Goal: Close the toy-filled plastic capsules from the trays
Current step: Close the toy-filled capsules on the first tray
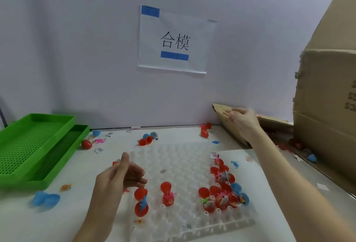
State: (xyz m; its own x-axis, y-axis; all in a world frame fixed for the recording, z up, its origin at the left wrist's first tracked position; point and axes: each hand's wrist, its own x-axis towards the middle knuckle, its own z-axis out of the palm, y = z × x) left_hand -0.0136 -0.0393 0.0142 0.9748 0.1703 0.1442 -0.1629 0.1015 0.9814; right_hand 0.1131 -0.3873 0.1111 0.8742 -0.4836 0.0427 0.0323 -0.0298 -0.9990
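Beside the clear dimpled plastic tray (173,162) of open red capsules (218,193), stacked green perforated trays (28,145) and a brown cardboard box (325,97) flank both hands, left (119,180) and right (243,121), relaxed, empty.

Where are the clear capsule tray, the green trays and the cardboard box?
clear capsule tray (185,164): head view, bare middle cells.
green trays (28,145): head view, upper tray's perforated floor.
cardboard box (325,106): head view, its front wall.

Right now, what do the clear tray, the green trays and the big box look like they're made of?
Clear tray: thin moulded plastic, seemingly; translucent, glossy, with rows of formed bumps.
Green trays: rigid plastic, by the look; uniform bright colour, perforated grid floor, moulded rims.
Box: corrugated cardboard; matte brown, with a ragged torn edge.
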